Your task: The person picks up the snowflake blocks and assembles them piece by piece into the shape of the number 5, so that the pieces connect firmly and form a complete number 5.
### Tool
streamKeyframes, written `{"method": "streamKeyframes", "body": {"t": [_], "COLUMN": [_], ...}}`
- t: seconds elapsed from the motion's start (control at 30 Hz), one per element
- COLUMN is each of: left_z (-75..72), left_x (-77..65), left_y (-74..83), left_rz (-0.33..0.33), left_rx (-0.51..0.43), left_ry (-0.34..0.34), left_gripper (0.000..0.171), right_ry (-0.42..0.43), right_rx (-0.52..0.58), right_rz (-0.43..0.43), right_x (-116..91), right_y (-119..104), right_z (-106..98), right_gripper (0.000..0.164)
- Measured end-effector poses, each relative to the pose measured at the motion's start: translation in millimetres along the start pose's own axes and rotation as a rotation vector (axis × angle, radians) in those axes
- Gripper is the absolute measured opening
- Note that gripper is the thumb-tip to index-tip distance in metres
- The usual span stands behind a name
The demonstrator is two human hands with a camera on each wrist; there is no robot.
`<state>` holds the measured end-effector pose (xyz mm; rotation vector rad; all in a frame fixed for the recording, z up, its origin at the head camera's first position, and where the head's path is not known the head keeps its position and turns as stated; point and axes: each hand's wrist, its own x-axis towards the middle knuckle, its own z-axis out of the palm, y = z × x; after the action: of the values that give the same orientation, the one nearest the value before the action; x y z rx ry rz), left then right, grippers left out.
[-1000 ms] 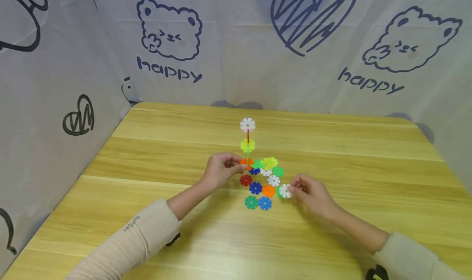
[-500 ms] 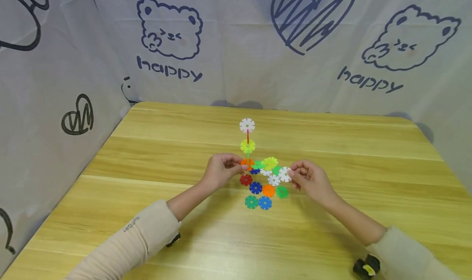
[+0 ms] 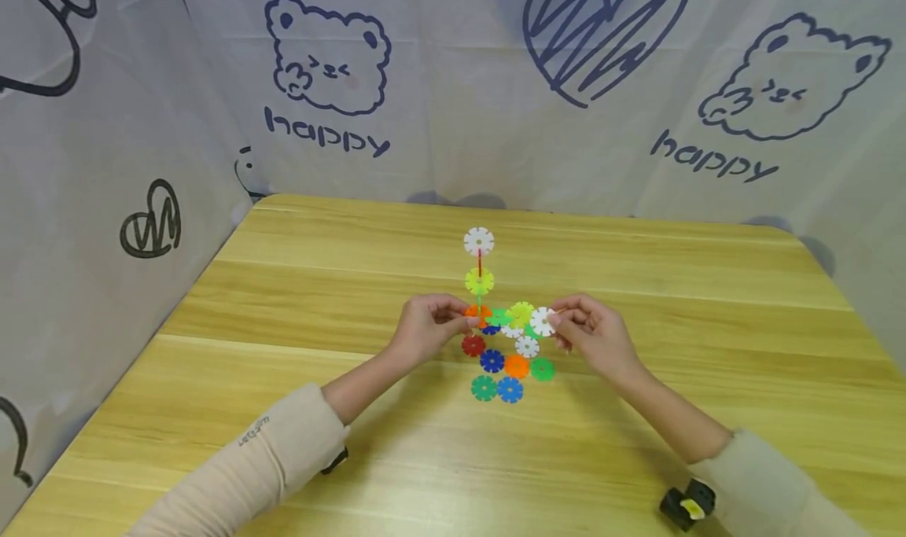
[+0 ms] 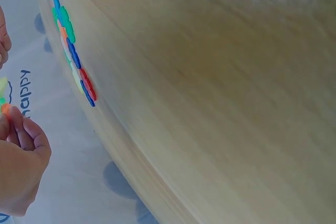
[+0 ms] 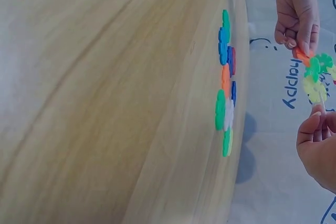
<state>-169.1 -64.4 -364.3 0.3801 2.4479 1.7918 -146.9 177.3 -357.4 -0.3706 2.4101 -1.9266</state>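
Head view: the left hand (image 3: 432, 329), thumb and fingertips pressed together, pinches an orange disc (image 3: 474, 312) of a joined chain. From that disc, the chain climbs toward twelve o'clock through an edge-on green disc (image 3: 480, 300), an upper yellow disc (image 3: 474, 282) and an edge-on red disc (image 3: 480, 264) to a top white disc (image 3: 473, 237). Toward three o'clock come a flat green disc (image 3: 499, 317) and a lower yellow disc (image 3: 521, 314). The right hand (image 3: 598, 336) pinches a held white disc (image 3: 541, 315) right by the lower yellow one; whether they interlock, I cannot tell. Loose on the tabletop (image 3: 318, 285) lie a dark red disc (image 3: 470, 348) at six o'clock from the orange one, and a teal disc (image 3: 481, 392) touching a light blue disc (image 3: 510, 394) nearer the person.
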Motion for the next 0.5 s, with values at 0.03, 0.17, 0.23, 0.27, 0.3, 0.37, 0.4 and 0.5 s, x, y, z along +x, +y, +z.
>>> {"method": "streamKeyframes", "body": {"t": [0.03, 0.17, 0.23, 0.27, 0.3, 0.37, 0.4, 0.5], "left_z": [0.0, 0.0, -0.2, -0.2, -0.3, -0.5, -0.6, -1.0], "left_x": [0.0, -0.4, -0.7, -0.8, -0.8, -0.9, -0.9, -0.8], "left_y": [-0.1, 0.5, 0.8, 1.0, 1.0, 1.3, 1.2, 0.8], "left_rz": [-0.001, 0.002, 0.001, 0.001, 0.000, 0.000, 0.002, 0.011], "left_rx": [0.001, 0.007, 0.006, 0.006, 0.006, 0.005, 0.005, 0.002], "left_ry": [-0.001, -0.003, -0.002, -0.002, -0.002, -0.001, -0.001, 0.002], "left_gripper": [0.012, 0.011, 0.011, 0.011, 0.012, 0.012, 0.012, 0.012], "right_ry": [0.004, 0.019, 0.026, 0.027, 0.027, 0.023, 0.022, 0.022], "right_rx": [0.003, 0.013, 0.018, 0.019, 0.021, 0.024, 0.025, 0.024], "right_rz": [-0.004, 0.000, 0.014, 0.019, 0.027, 0.041, 0.047, 0.071], "right_x": [0.0, -0.3, -0.6, -0.6, -0.7, -0.6, -0.5, -0.1], "right_y": [-0.3, -1.2, -1.1, -0.8, -0.5, 0.4, 0.7, 1.3], "right_z": [0.6, 2.4, 2.6, 2.7, 2.7, 2.5, 2.5, 2.4], "right_gripper": [0.023, 0.025, 0.025, 0.025, 0.025, 0.024, 0.024, 0.023]}}
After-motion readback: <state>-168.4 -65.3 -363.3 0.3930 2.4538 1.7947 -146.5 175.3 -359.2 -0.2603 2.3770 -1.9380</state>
